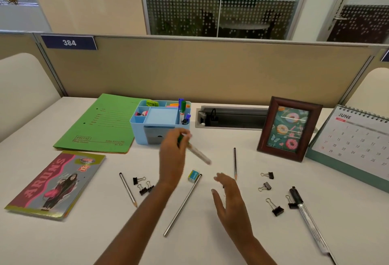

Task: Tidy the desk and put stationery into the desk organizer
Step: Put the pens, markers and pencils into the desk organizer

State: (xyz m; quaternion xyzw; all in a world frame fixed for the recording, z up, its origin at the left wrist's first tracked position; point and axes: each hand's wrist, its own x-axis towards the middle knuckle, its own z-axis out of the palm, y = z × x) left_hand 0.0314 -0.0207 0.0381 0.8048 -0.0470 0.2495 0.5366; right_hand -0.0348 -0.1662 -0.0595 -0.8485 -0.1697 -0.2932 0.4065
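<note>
The white desk [63, 243] is filling the lower half of the frame, and two bare forearms are reaching up across it from the bottom edge.

The left hand [171, 157] is raised at centre frame, just in front of the desk organizer [137, 132]. Its fingers are curling round a green-capped marker [197, 153], which is slanting down to the right and is blurred. The right hand [230, 199] is hovering at lower centre with the palm turned leftward. Its fingers are straight and spread, gripping nothing.

One desk calendar [355, 138], showing June, is standing at the right edge. One green folder [101, 125] is lying flat at mid left, touching the organizer's left side. One illustrated notebook [56, 184] is lying at lower left. One brown picture frame [289, 128] is standing upright between the organizer and the calendar.

The pale blue organizer is standing at upper centre of the desk. Its right compartment is holding three upright capped markers. A rear compartment is holding a green clip, another is holding orange and pink items, and the left compartment is holding small pink things too small to identify.

One black marker [309, 218] is lying at lower right. Three pencils are lying loose:
- one at left [128, 190]
- one long at centre [182, 205]
- one right of centre [235, 163]

Seven binder clips are lying in two groups, three at left [143, 190] and four at right [276, 210]. One of the right four is touching the black marker. One eraser [193, 175] is touching the top end of the centre pencil.
</note>
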